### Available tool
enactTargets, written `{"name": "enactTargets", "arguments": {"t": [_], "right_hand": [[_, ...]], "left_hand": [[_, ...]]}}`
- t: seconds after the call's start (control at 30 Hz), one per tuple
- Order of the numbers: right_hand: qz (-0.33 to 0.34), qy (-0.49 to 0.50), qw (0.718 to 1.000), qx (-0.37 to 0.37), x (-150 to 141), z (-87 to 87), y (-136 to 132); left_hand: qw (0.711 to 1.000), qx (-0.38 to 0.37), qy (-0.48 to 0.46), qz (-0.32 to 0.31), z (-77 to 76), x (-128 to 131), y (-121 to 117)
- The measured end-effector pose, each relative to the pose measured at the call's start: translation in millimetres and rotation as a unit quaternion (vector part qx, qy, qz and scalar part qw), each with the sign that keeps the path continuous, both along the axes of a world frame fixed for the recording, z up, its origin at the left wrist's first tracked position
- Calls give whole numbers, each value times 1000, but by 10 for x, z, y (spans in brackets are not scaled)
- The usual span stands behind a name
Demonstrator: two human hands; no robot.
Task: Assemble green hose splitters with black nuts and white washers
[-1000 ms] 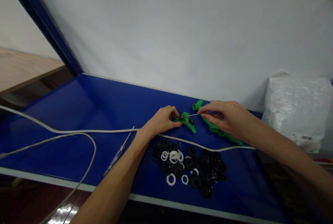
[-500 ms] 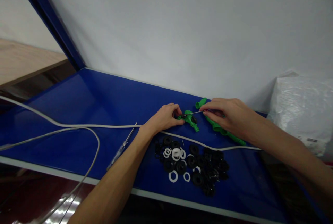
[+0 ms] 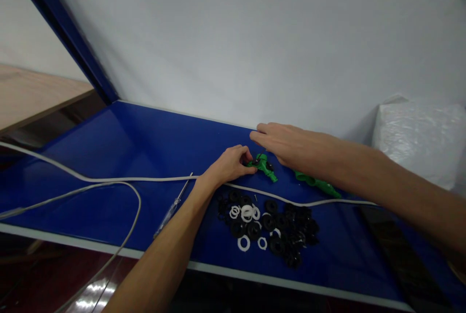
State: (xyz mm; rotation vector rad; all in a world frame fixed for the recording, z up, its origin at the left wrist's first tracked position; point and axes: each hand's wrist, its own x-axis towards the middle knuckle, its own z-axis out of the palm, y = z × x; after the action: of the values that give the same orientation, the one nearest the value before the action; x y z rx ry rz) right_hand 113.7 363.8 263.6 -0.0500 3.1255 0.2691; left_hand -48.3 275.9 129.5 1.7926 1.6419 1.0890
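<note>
My left hand (image 3: 233, 162) pinches one end of a green plastic pipe fitting (image 3: 267, 170) with black parts on it, just above the blue table (image 3: 156, 138). Behind and to the right of that fitting, my right hand (image 3: 276, 140) reaches toward the back edge of the table. Its fingers are stretched out, and no tool shows in them; the space beneath the palm is hidden. More green fittings (image 3: 320, 186) lie under my right forearm, partly covered by it.
Black rings and small black parts (image 3: 294, 230) lie in a pile near the front, with several white rings (image 3: 243, 242) among them. A clear-handled screwdriver (image 3: 173, 208) rests by my left forearm. A pale cable (image 3: 120, 179) crosses the table. A plastic-wrapped bundle (image 3: 418, 136) stands at right.
My right hand has left the fitting and moved left and toward the back edge; the thin screwdriver it held no longer shows. My left hand keeps its pinch on the fitting.
</note>
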Motion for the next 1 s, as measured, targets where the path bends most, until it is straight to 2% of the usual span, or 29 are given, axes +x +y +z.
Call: {"name": "enactTargets", "arguments": {"t": [0.13,0.27,0.43,0.57,0.7,0.9,1.0], "right_hand": [[-2,-24,1000,-4,-45,115,-28],[-12,-32,999,26,-43,132,20],[18,-37,999,-34,22,165,61],[16,-41,998,-46,3,207,22],[13,-43,998,-53,-71,190,15],[-5,-63,998,11,-93,106,70],[1,-43,999,-18,-54,82,86]], "left_hand": [[1000,-9,0,9,-4,6,1],[1000,-16,-1,13,30,25,-18],[999,-32,8,30,72,46,-41],[998,-46,21,34,85,38,-55],[998,-55,19,34,82,14,-62],[998,-55,21,30,64,-3,-43],[998,-54,19,28,67,-3,-37]]}}
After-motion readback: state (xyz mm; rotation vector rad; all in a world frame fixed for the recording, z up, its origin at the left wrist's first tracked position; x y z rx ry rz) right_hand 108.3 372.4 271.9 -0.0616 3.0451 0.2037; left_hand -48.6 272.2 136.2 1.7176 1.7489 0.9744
